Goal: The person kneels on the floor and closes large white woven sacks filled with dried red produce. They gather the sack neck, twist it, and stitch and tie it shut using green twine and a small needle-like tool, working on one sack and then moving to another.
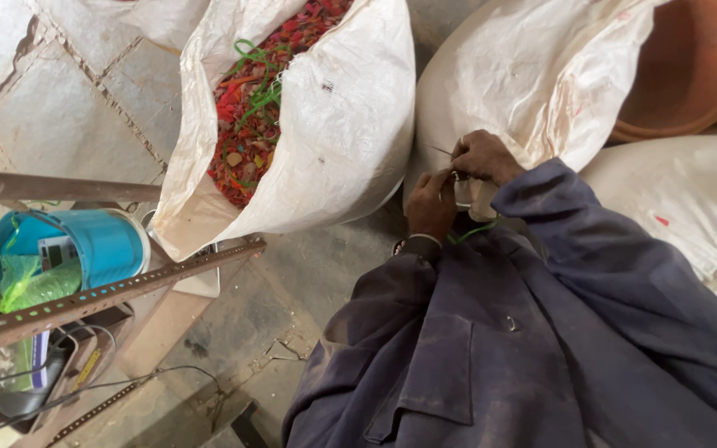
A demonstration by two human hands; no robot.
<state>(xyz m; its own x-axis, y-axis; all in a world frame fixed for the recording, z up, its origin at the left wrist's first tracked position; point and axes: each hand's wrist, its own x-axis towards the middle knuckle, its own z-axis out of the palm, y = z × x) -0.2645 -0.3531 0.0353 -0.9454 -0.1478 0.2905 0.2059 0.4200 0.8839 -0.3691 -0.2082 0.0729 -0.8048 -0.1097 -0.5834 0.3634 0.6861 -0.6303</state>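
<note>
Stone flooring lay under white woven sacks. Both hands, left (431, 203) and right (481, 155), met pinched together on a green cord (473, 233) at the closed sack (533, 79); fingertips hid what they gripped.

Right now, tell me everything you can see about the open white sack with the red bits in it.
The open sack is white woven plastic cloth, creased and a little stained. It stands leaning on the stone floor, mouth rolled back and gaping wide. Inside is a heap of small red and orange scraps with some green cord lying on top. Its lower edge rests by a perforated metal bar, and a second, fuller white sack stands just to its right. Neither hand touches it.
</note>
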